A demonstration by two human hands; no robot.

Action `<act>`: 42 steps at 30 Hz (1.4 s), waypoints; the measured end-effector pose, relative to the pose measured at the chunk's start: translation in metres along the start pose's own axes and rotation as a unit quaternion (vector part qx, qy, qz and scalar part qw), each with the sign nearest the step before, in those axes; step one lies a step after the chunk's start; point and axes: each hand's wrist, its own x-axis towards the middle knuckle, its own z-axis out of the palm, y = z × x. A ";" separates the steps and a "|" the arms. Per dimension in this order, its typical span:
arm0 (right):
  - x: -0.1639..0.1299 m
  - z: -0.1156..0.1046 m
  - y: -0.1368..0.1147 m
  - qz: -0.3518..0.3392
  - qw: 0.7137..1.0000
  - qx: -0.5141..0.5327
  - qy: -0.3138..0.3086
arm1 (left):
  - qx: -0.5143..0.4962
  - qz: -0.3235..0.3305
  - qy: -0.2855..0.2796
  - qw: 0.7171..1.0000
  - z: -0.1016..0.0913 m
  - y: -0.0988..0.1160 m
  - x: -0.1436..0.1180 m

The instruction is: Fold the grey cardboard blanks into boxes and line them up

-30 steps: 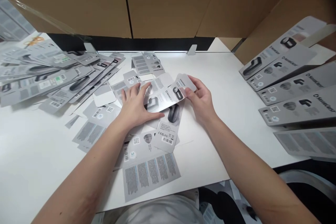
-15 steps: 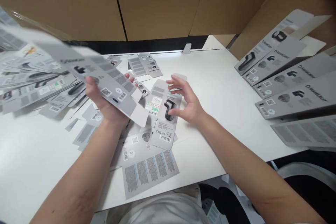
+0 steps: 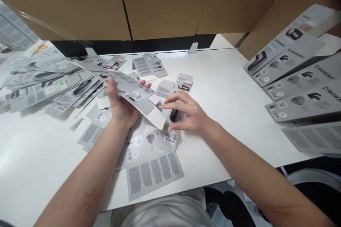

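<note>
white table [image 3: 226,88] | brown cardboard walls [image 3: 165,3] behind, right | dark floor [image 3: 314,170]

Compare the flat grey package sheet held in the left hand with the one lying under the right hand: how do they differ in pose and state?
The lifted sheet, in the left hand, is raised off the table and tilted; the sheet on the table lies flat on other sheets. The lifted sheet is gripped from below; the sheet on the table is pressed by the right hand. Both are grey printed card with barcodes.
</note>
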 end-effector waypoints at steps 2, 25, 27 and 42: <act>0.001 0.001 -0.002 0.005 1.000 -0.013 -0.006 | 0.020 -0.014 -0.014 1.000 0.001 -0.001 -0.003; 0.006 0.020 -0.007 -0.073 0.973 -0.190 0.107 | 0.107 -0.090 -0.223 0.965 -0.012 -0.034 -0.013; 0.005 0.020 -0.004 -0.060 0.973 -0.190 0.118 | 0.111 -0.078 -0.207 0.969 -0.011 -0.035 -0.013; -0.002 0.005 0.003 0.179 0.974 -0.066 0.119 | 0.091 -0.029 -0.040 0.995 0.009 -0.021 -0.008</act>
